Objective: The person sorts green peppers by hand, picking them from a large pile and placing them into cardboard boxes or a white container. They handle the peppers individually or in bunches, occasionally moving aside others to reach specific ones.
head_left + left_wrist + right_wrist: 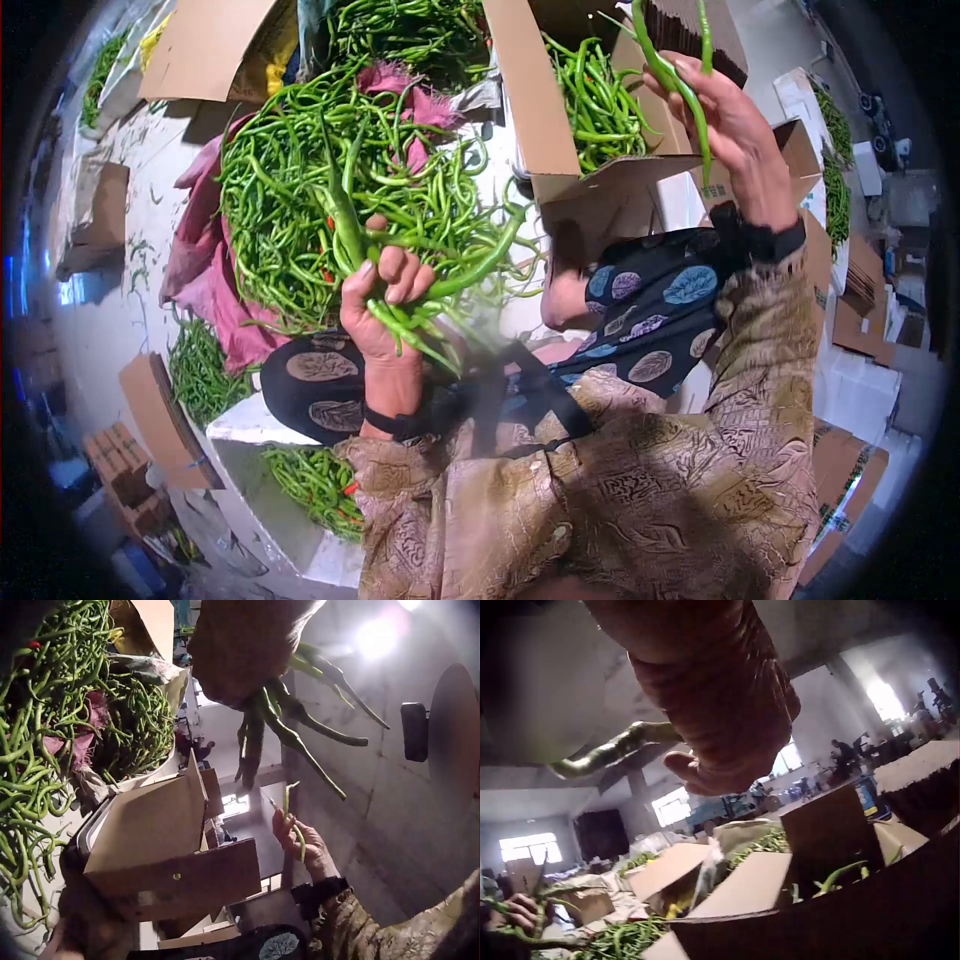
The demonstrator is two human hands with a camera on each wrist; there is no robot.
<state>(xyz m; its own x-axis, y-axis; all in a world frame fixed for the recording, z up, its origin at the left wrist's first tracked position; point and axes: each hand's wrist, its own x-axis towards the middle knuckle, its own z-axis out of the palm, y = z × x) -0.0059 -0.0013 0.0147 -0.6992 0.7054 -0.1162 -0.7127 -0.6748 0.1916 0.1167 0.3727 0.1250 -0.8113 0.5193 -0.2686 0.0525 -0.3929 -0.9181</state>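
My left hand (383,335) grips a bunch of long green chili peppers (345,225), which stick out on both sides of the fist. It is over the near edge of a large heap of green chilies (280,200) spread on pink cloth (200,260). In the left wrist view, the chili tips (300,746) fan out below the fist. Raised at the upper right, beside an open cardboard box (545,110), my right hand (735,130) holds a long green chili (685,95) between thumb and fingers. A second chili (706,40) shows behind those fingers. Chilies (600,105) lie inside the box.
A white foam box (240,470) with more chilies stands at the lower left. Another chili pile (205,370) lies on the floor beside a cardboard piece (165,415). At the back left is a cardboard flap (205,50). More cartons (860,290) stand at the right.
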